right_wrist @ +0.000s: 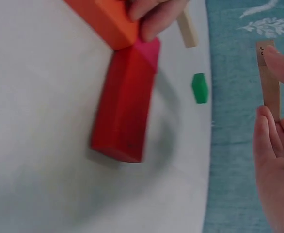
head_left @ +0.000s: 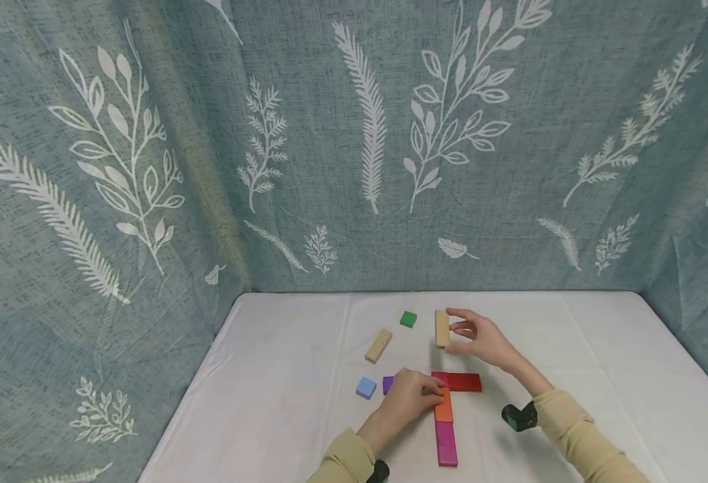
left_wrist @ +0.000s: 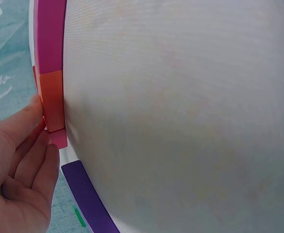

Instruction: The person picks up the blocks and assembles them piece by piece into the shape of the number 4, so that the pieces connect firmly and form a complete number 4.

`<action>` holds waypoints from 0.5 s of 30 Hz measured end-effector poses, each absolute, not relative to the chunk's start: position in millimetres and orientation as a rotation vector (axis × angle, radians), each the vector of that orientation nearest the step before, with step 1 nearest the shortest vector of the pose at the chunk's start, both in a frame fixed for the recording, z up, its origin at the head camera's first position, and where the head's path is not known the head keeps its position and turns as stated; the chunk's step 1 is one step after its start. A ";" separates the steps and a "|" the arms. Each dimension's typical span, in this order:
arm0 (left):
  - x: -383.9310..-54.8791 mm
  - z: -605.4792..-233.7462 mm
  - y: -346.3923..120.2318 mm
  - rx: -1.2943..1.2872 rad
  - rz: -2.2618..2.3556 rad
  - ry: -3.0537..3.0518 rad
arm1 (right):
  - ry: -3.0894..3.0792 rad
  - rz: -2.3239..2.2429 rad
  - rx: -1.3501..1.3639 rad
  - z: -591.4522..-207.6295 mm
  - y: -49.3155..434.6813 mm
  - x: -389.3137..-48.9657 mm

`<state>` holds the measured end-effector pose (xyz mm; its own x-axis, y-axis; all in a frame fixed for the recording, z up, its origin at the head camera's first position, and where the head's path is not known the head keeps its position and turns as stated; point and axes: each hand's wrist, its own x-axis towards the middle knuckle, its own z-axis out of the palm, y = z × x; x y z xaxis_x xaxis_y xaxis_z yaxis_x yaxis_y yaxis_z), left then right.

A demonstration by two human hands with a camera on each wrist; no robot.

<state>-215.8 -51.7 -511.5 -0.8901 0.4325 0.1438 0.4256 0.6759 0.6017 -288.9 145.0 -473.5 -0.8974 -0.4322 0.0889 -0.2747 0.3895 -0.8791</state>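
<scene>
My right hand holds a plain wooden block upright above the table, pinched between thumb and fingertips. Lower down, my left hand grips the far end of an orange block, thumb on one side and fingers by its end. That end meets a small pink block. A red block extends right from the pink one, and a magenta block continues the line toward me. To the left lies a purple block, partly behind my left hand in the head view.
A second wooden block lies at the back left of the row. A green block sits farther back, and a light blue block is left of the purple one. Patterned curtains surround the white-covered table.
</scene>
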 end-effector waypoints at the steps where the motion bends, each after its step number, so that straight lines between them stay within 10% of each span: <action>1: -215.7 -511.6 -52.0 0.743 1.021 2.869 | 2.489 -1.523 -0.624 -476.9 144.8 -288.7; 15: -212.5 -507.3 -53.5 0.758 0.994 2.884 | 2.538 -1.435 -0.530 -505.7 135.8 -283.0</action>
